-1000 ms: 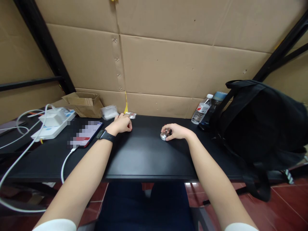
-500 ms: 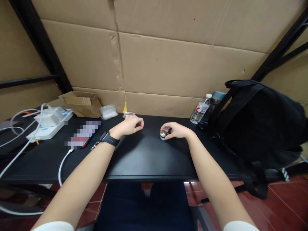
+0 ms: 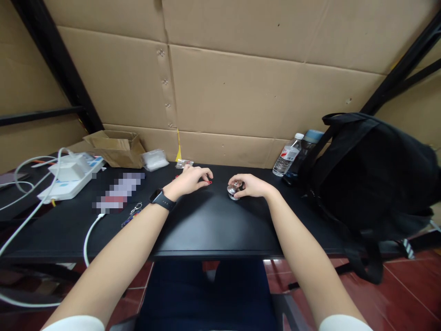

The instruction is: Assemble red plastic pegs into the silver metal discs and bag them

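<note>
My left hand (image 3: 193, 179), with a dark watch (image 3: 161, 199) on its wrist, is over the middle of the black table. Its thumb and fingers pinch a tiny red thing (image 3: 209, 182) that looks like a thin loop; its kind is too small to tell. To the right, my right hand (image 3: 255, 185) curls its fingers and thumb around a small shiny round silver object (image 3: 233, 189) at the tabletop. The fingers hide part of it, and I cannot tell its exact kind. A short gap separates the two hands.
A cardboard box (image 3: 120, 149), a clear plastic packet (image 3: 155, 159), a phone (image 3: 120, 193), a keychain (image 3: 132, 214) and a white power strip (image 3: 74, 177) with cables lie left. A water bottle (image 3: 287, 156), a blue-lidded bottle (image 3: 313, 136) and a black backpack (image 3: 368, 184) stand right.
My left hand has shifted right, toward the round object, with the red thing in its fingers. More of the keychain now shows. My right hand has barely moved.
</note>
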`<state>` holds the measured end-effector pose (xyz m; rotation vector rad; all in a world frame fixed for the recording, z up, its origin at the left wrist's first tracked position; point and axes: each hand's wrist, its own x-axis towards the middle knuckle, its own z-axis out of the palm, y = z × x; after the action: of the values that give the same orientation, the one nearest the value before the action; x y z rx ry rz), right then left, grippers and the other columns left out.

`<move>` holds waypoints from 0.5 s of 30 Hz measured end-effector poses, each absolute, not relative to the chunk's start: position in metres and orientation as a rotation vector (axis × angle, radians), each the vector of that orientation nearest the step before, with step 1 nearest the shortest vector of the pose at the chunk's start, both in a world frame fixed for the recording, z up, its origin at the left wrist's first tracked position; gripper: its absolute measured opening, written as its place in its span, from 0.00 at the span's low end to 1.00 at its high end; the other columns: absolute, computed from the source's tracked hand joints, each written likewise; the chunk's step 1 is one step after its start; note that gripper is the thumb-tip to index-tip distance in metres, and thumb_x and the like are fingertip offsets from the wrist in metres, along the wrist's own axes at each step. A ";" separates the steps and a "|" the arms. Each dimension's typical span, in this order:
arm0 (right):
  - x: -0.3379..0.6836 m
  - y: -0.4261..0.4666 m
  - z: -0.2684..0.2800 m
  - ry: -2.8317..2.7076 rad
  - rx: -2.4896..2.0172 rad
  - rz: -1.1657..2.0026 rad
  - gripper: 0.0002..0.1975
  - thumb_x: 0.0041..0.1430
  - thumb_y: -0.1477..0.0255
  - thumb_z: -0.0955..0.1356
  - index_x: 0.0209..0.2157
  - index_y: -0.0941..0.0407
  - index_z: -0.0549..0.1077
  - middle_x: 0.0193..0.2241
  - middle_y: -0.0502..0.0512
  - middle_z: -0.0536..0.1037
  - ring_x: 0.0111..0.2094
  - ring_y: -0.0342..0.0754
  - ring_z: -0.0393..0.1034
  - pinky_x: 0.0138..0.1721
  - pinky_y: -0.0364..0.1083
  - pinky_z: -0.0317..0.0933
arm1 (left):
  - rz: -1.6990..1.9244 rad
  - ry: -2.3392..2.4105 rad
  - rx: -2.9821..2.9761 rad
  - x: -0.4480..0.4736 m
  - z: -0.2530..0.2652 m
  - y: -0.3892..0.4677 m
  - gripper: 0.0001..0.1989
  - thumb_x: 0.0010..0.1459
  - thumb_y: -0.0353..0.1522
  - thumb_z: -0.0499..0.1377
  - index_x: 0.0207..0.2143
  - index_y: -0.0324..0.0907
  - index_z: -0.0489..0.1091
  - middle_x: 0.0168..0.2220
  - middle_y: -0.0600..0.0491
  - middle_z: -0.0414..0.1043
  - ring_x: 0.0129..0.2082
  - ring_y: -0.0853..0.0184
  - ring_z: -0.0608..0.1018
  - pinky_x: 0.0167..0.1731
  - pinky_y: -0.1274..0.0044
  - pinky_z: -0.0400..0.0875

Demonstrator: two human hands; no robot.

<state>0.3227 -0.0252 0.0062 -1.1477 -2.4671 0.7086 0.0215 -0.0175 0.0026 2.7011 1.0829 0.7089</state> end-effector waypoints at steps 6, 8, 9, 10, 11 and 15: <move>0.313 -0.027 0.005 -2.344 -1.076 0.573 0.24 0.47 0.70 0.78 0.48 0.53 0.77 0.43 0.54 0.79 0.40 0.47 0.73 0.42 0.45 0.66 | 0.838 1.072 2.703 0.029 0.003 -0.022 0.07 0.67 0.36 0.59 0.47 0.47 0.69 0.42 0.53 0.83 0.50 0.61 0.79 0.54 0.66 0.51; 0.311 -0.027 0.004 -2.305 -1.052 0.567 0.25 0.47 0.70 0.78 0.49 0.53 0.76 0.44 0.54 0.79 0.40 0.48 0.73 0.42 0.46 0.66 | 0.875 1.105 2.694 0.031 0.005 -0.024 0.06 0.68 0.37 0.59 0.44 0.46 0.71 0.42 0.53 0.83 0.49 0.61 0.78 0.53 0.66 0.51; 0.310 -0.027 0.004 -2.288 -1.040 0.565 0.25 0.47 0.70 0.78 0.49 0.53 0.76 0.45 0.55 0.79 0.40 0.48 0.73 0.41 0.46 0.66 | 0.888 1.124 2.690 0.032 0.006 -0.025 0.06 0.68 0.37 0.58 0.42 0.46 0.72 0.43 0.53 0.82 0.49 0.61 0.78 0.53 0.66 0.51; 0.310 -0.026 0.004 -2.274 -1.031 0.564 0.25 0.47 0.69 0.78 0.49 0.53 0.76 0.45 0.55 0.79 0.40 0.48 0.73 0.41 0.46 0.67 | 0.898 1.145 2.687 0.033 0.007 -0.026 0.06 0.68 0.37 0.57 0.41 0.46 0.73 0.44 0.52 0.82 0.49 0.61 0.78 0.52 0.66 0.52; 0.309 -0.026 0.004 -2.263 -1.025 0.565 0.26 0.47 0.69 0.78 0.50 0.53 0.76 0.45 0.55 0.79 0.40 0.48 0.73 0.41 0.47 0.67 | 0.910 1.171 2.684 0.034 0.008 -0.027 0.08 0.69 0.37 0.56 0.40 0.46 0.73 0.45 0.52 0.81 0.49 0.61 0.77 0.52 0.65 0.52; 0.307 -0.028 0.004 -2.216 -0.996 0.595 0.26 0.47 0.67 0.78 0.50 0.53 0.76 0.45 0.56 0.79 0.42 0.50 0.73 0.41 0.47 0.68 | 0.974 1.276 2.689 0.036 0.009 -0.030 0.10 0.69 0.38 0.55 0.41 0.47 0.75 0.49 0.49 0.79 0.55 0.57 0.73 0.54 0.62 0.52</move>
<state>0.3072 -0.0281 0.0043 -0.9959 -2.2156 0.5949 0.0360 -0.0301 0.0094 2.6892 1.2760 0.9740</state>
